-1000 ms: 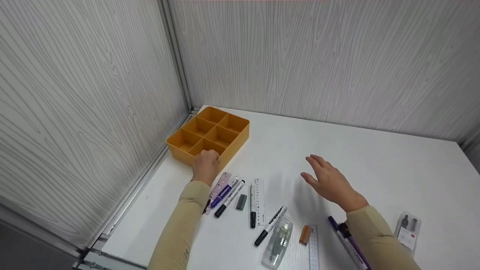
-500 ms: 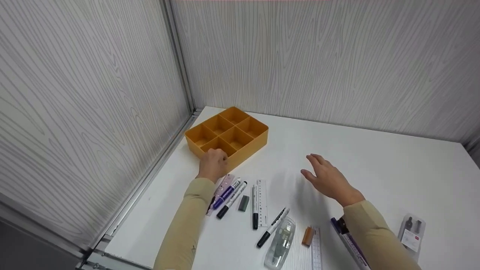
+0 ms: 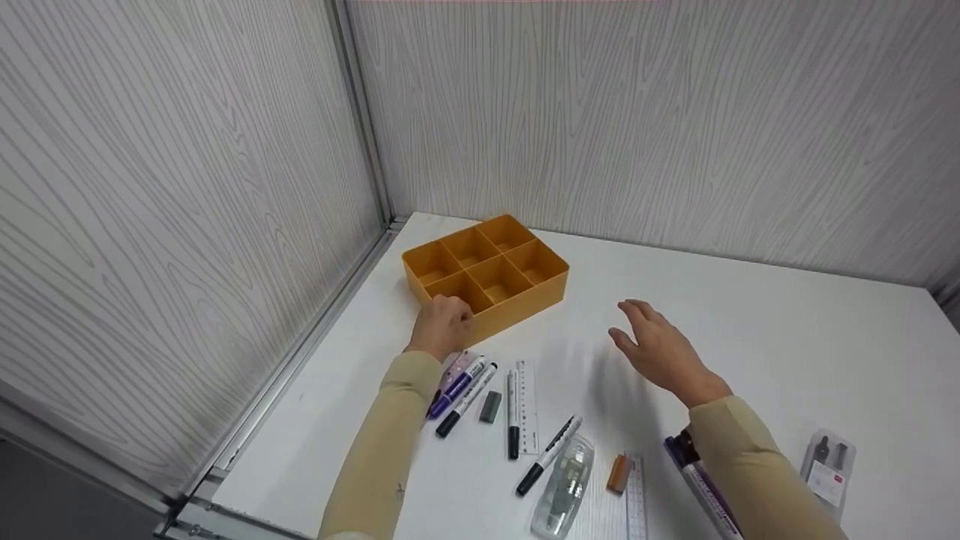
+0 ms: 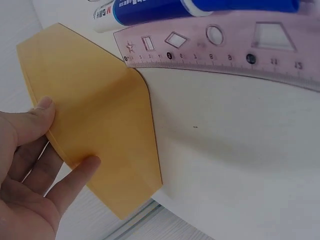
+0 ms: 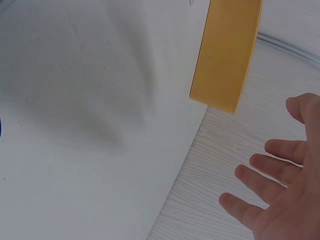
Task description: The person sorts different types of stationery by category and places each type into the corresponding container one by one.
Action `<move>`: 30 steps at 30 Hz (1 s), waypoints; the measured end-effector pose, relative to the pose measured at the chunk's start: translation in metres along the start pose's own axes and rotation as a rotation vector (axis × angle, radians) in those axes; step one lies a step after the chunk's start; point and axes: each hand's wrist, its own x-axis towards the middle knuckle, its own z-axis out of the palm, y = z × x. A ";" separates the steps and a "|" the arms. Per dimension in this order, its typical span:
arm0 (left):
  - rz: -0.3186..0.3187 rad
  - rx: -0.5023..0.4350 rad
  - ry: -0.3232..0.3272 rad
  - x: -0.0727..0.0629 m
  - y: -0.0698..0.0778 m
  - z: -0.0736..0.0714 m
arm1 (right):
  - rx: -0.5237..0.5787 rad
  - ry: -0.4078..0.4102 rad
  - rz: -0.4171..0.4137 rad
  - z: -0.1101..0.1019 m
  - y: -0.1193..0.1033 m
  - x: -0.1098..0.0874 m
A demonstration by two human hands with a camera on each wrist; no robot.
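Note:
In the head view a yellow-orange organizer box (image 3: 517, 307) with several square compartments stands at the back left of the white table. My left hand (image 3: 442, 324) grips its near wall at the rim. The left wrist view has the thumb on one side of the box wall (image 4: 110, 110) and fingers on the other. My right hand (image 3: 660, 351) hovers to the right of the box, fingers spread and holding nothing. In the right wrist view that hand (image 5: 280, 175) is apart from the box's end (image 5: 225, 55).
Near the left hand lie a pink ruler (image 4: 210, 45), a purple marker (image 3: 456, 388) and a black-capped marker (image 3: 469, 397). Farther right are a green block (image 3: 490, 407), a clear ruler (image 3: 527, 409), a transparent case (image 3: 564, 487), an orange block (image 3: 619, 474) and a compass set (image 3: 827, 469).
The box has slid to the right and turned, with the left hand holding its rim and moving along with it. My right hand has stayed nearly in place.

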 end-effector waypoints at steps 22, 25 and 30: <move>0.286 -0.009 -0.020 0.008 0.031 0.026 | -0.034 0.109 0.026 0.002 0.023 -0.010; 0.312 0.019 -0.025 0.008 0.034 0.029 | -0.038 0.139 0.011 0.004 0.028 -0.012; 0.342 0.047 -0.008 0.004 0.039 0.035 | -0.049 0.225 -0.063 0.010 0.036 -0.017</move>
